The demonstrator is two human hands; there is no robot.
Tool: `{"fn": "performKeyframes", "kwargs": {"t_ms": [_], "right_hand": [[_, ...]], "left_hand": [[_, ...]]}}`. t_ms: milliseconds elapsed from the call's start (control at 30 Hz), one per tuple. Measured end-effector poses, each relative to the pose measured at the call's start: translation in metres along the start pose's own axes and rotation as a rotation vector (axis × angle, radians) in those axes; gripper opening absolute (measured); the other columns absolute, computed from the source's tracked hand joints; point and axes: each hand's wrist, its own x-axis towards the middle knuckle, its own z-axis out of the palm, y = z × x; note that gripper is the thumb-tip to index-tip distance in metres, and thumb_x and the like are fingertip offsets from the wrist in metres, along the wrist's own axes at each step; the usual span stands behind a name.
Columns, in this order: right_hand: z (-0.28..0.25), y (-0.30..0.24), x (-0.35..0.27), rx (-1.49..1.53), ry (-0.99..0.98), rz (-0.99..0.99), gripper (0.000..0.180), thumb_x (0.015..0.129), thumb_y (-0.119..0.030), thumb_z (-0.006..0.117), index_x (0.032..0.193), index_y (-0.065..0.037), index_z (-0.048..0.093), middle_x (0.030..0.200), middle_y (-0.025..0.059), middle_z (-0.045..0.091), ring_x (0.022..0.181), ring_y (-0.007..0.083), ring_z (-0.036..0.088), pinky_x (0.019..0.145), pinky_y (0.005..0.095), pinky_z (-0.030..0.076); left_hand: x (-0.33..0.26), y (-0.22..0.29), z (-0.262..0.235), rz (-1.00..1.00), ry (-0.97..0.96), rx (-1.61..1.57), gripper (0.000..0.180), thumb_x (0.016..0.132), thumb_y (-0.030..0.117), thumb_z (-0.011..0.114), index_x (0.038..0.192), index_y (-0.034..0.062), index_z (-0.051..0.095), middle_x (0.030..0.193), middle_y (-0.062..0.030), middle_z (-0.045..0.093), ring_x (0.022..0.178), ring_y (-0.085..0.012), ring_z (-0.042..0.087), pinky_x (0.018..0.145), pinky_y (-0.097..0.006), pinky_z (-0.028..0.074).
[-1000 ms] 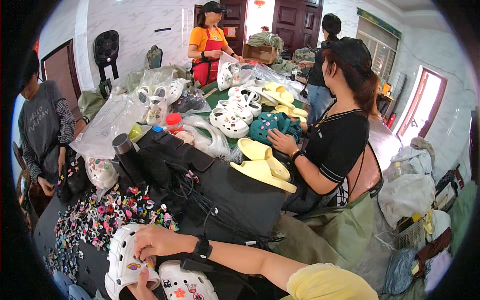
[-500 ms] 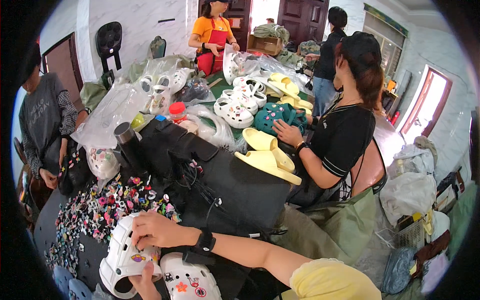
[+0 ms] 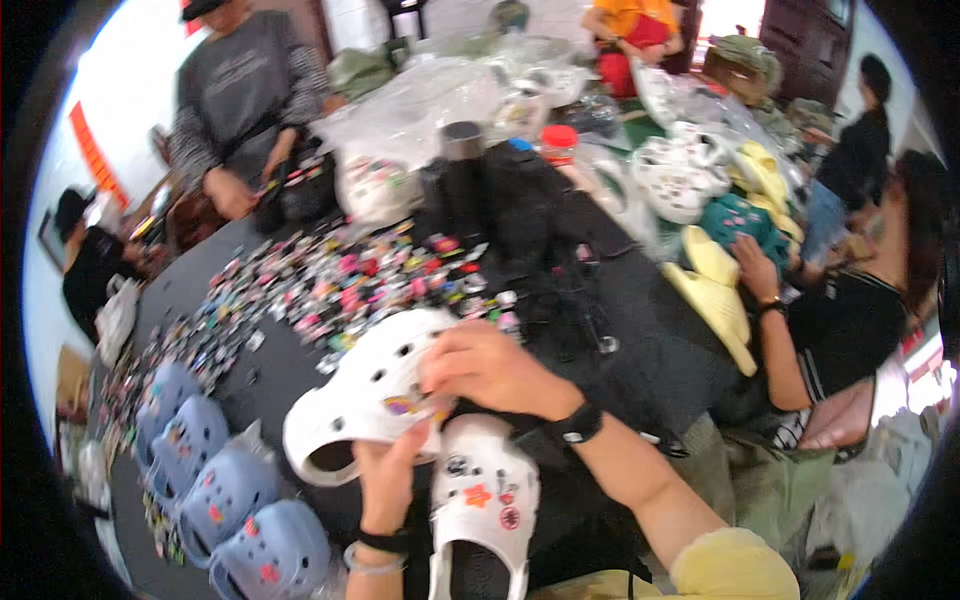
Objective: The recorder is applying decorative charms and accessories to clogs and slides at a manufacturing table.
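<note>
A white clog (image 3: 375, 365) is held tilted above the black table, its foot opening toward the lower left. My left hand (image 3: 385, 470) grips it from below, thumb up on the outside. My right hand (image 3: 490, 370) is closed against the clog's upper, fingertips bunched; whatever they pinch is hidden. Close to both hands a purple and yellow charm (image 3: 402, 406) sits on the clog. Just below, a second white clog (image 3: 487, 475) lies on the table with an orange star and other charms in it. Beyond the held clog spreads a heap of small colourful charms (image 3: 340, 280).
Several blue clogs (image 3: 270, 550) with charms stand in a row at lower left. A dark cylinder (image 3: 462, 150) and a red-lidded jar (image 3: 558, 145) stand farther back. Yellow slides (image 3: 705, 290) and a teal clog (image 3: 745, 225) lie right, by a co-worker's hand (image 3: 757, 268). Other people work around the table.
My view has swung left, bringing the blue clogs fully in and shifting the scene rightward. Both hands stay on the white clog, which now shows its upper more from above.
</note>
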Motion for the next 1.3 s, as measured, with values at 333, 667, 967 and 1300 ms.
{"fn": "performKeyframes", "kwargs": {"t_ms": [333, 667, 967, 1300], "right_hand": [[0.006, -0.009, 0.002, -0.014, -0.088, 0.054, 0.009, 0.068, -0.012, 0.068, 0.076, -0.012, 0.065, 0.079, 0.0001, 0.057, 0.077, 0.0188, 0.055, 0.069, 0.0308, 0.04], [0.001, -0.015, 0.005, -0.081, 0.005, -0.012, 0.02, 0.06, -0.005, 0.073, 0.076, -0.013, 0.065, 0.074, -0.0009, 0.051, 0.073, 0.0163, 0.051, 0.067, 0.0281, 0.038], [0.002, -0.022, 0.005, -0.086, -0.033, -0.006, 0.02, 0.06, -0.006, 0.073, 0.076, -0.013, 0.064, 0.075, -0.0009, 0.05, 0.072, 0.0169, 0.049, 0.064, 0.0277, 0.038], [0.0, -0.035, 0.008, -0.167, 0.142, 0.072, 0.05, 0.061, -0.024, 0.076, 0.104, -0.009, 0.054, 0.104, 0.0084, 0.047, 0.098, 0.0248, 0.044, 0.087, 0.0359, 0.034]], "left_hand": [[-0.003, 0.002, -0.016, -0.002, -0.047, -0.014, 0.042, 0.073, 0.0, 0.06, 0.113, -0.0054, 0.048, 0.108, -0.0106, 0.056, 0.095, -0.0169, 0.054, 0.083, -0.029, 0.043], [-0.008, -0.001, -0.009, 0.166, -0.108, 0.129, 0.032, 0.076, 0.003, 0.059, 0.107, -0.0015, 0.054, 0.102, -0.0103, 0.059, 0.093, -0.0184, 0.056, 0.081, -0.03, 0.043], [-0.015, 0.001, -0.004, 0.367, 0.001, 0.471, 0.022, 0.075, 0.007, 0.061, 0.096, -0.0012, 0.059, 0.088, -0.0121, 0.062, 0.08, -0.0251, 0.059, 0.074, -0.032, 0.045], [-0.014, -0.006, -0.009, 0.692, -0.054, 1.032, 0.027, 0.075, 0.013, 0.062, 0.097, -0.0009, 0.061, 0.097, -0.0149, 0.062, 0.09, -0.0316, 0.059, 0.084, -0.039, 0.044]]}}
